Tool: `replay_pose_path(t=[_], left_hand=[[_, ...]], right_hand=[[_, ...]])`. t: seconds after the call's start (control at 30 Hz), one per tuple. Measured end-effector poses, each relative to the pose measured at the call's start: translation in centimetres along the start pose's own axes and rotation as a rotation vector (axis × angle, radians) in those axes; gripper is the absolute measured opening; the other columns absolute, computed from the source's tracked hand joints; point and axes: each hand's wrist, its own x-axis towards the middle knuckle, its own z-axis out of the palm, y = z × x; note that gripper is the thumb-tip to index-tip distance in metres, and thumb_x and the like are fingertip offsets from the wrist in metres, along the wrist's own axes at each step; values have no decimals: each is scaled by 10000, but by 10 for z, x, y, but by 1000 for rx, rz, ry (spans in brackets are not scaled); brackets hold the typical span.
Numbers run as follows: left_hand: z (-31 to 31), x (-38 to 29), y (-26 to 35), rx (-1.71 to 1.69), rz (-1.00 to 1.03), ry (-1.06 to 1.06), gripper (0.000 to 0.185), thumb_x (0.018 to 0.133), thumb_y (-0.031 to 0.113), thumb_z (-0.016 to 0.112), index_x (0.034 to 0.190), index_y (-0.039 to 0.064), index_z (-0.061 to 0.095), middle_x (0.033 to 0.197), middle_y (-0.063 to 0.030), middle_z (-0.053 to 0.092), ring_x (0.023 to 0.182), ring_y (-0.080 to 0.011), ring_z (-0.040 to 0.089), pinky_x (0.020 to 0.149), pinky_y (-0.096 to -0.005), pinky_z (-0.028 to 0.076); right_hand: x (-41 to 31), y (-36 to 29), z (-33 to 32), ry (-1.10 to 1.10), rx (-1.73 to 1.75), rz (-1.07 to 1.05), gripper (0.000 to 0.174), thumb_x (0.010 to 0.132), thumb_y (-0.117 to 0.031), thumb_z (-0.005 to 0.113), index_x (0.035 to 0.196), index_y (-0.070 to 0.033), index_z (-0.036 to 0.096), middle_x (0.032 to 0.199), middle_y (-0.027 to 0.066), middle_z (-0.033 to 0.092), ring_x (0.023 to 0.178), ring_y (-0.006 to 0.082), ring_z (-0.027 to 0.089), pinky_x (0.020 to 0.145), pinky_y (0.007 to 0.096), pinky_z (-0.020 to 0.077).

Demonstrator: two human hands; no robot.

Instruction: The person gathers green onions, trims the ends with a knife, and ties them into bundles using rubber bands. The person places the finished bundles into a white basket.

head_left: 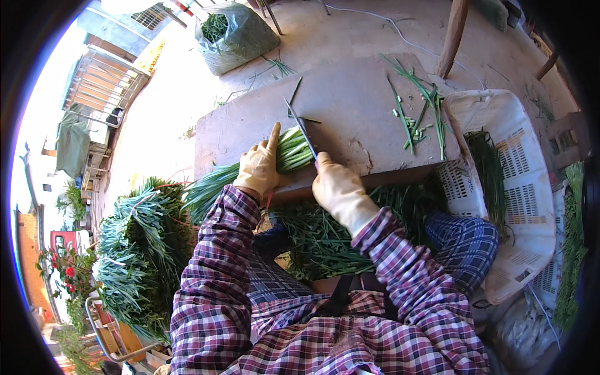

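Note:
A bunch of long green leaf stalks, like garlic chives (294, 149), lies on a wooden board (342, 103) with its pale cut ends to the right. My left hand (258, 166), in a pale rubber glove, holds the bunch down against the board, index finger stretched along it. In my right hand (340, 190), gloved alike, is a knife (300, 123), its blade upright against the bunch's cut ends and its tip pointing away from me. Loose stalks (436, 112) and short cut pieces (415, 129) lie at the board's right.
Tied bundles of greens (140, 253) are stacked at the left. A white plastic crate (520, 187) with greens stands at the right. Beyond the board is a plastic bag of greens (243, 40). Loose leaves (328, 239) fill the space between my legs and the board.

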Motion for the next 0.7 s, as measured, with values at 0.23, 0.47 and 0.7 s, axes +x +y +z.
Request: replay_pose_path(t=[0.23, 0.47, 0.7], left_hand=[[-25, -54, -25, 21, -117, 50, 892, 648, 433, 837, 1389, 55, 515, 1158, -219, 650, 1087, -406, 612, 980, -472, 446], [-45, -113, -7, -625, -13, 658, 670, 618, 159, 848, 1236, 54, 609, 1021, -212, 701, 942, -399, 681, 830, -419, 551], [-92, -155, 39, -1670, 42, 694, 782, 763, 209, 843, 1409, -18, 464, 1262, -117, 636, 1176, -192, 577, 1049, -326, 439]], right_hand=[[-14, 114, -22, 447, -595, -222, 534, 969, -150, 518, 1495, -111, 438, 944, 129, 711, 722, 280, 731, 572, 428, 574], [-2, 161, -36, 495, -401, -393, 665, 859, -170, 700, 1471, -137, 441, 1122, 167, 645, 971, 378, 661, 821, 491, 546], [-35, 68, -47, 124, 302, -584, 968, 801, -451, 809, 1537, -36, 338, 1480, 195, 439, 1372, 374, 420, 1150, 438, 332]])
